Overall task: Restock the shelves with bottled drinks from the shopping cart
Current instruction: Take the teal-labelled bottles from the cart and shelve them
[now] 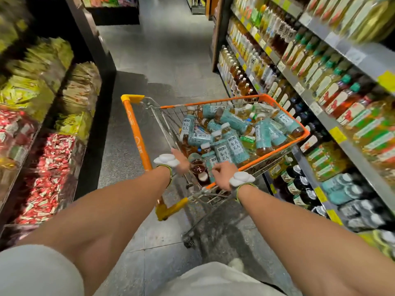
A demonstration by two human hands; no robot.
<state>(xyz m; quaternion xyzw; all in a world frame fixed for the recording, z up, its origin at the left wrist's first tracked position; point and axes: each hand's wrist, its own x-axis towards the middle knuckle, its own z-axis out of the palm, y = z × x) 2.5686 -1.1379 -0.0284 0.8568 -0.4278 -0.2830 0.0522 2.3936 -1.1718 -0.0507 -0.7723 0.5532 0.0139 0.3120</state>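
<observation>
Dead ahead at 12 o'clock: shopping cart [267, 155], orange rim, piled with teal-label bottled drinks [230, 150]. Both hands are over its near end. Left hand [181, 163] at 11, blurred, just beside the pile; fingers apart or clamped, cannot tell. Right hand [223, 176] at 1, fingers curled against one teal bottle [210, 163] by the rim; gripping or not, cannot tell. Drink shelves [324, 119] at 3, snack bins [42, 167] at 9.
</observation>
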